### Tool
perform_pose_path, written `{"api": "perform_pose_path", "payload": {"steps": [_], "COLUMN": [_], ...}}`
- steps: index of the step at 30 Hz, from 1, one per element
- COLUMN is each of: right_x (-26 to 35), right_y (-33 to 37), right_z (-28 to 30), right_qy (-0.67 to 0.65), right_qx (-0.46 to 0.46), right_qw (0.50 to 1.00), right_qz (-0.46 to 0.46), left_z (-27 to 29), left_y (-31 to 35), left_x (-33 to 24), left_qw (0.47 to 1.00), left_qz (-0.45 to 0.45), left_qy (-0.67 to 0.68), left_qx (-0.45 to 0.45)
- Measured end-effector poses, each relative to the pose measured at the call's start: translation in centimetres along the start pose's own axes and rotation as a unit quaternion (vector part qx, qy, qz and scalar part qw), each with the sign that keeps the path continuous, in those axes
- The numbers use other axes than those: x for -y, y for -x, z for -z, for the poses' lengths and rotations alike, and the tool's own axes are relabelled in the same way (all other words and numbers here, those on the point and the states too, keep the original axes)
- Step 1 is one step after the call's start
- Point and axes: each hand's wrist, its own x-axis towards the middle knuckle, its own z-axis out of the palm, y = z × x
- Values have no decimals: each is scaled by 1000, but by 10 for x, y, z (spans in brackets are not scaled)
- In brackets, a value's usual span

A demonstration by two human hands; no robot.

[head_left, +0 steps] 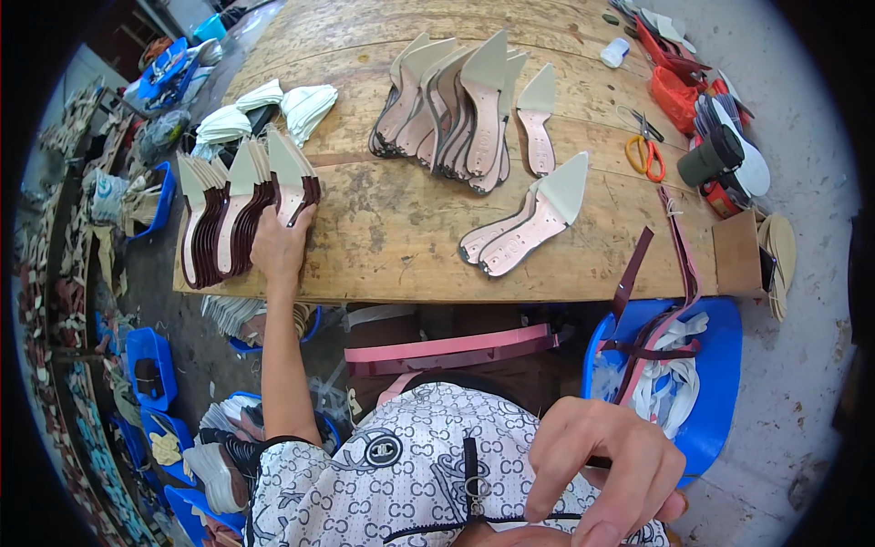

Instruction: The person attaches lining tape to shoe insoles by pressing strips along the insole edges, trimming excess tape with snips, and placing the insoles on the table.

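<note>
My left hand [281, 242] reaches over the table's near left edge, its fingers closed round the lower end of the rightmost stack of pointed shoe insoles [292, 187]. Two more upright stacks of these insoles, with dark maroon edges, stand beside it: a middle stack [244, 196] and a left stack [199, 219]. My right hand [609, 460] hovers before my chest at the lower right, fingers bent and apart, with nothing visible in them. Farther off lie a fanned heap of dark-edged insoles [442, 114], a single insole [536, 128] and a few overlapping insoles [529, 223].
White cloth bundles [308, 111] lie behind the stacks. Orange-handled scissors [645, 157], a dark cup [711, 155] and a cardboard box [738, 255] sit at the right. Pink-and-maroon strips [451, 349] cross my lap. A blue bin [715, 383] with scraps stands by the table.
</note>
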Motion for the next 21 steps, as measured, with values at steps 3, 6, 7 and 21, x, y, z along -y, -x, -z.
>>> {"api": "perform_pose_path", "payload": {"steps": [3, 6, 7, 21], "right_x": [16, 37, 51, 137], "right_y": [13, 39, 57, 194], "right_z": [-2, 27, 39, 296], "right_qy": [92, 205, 282, 793], "right_qx": [-52, -101, -172, -350], "right_qw": [994, 973, 941, 328], "right_qz": [-8, -32, -75, -375], "left_z": [-1, 3, 16, -41], "left_y": [4, 6, 9, 56], "left_x": [-6, 0, -6, -291], "left_qw": [1000, 985, 968, 752], "left_qz": [-17, -108, -134, -568], "left_qy": [2, 88, 154, 318], "left_qx": [-12, -98, -146, 100]}}
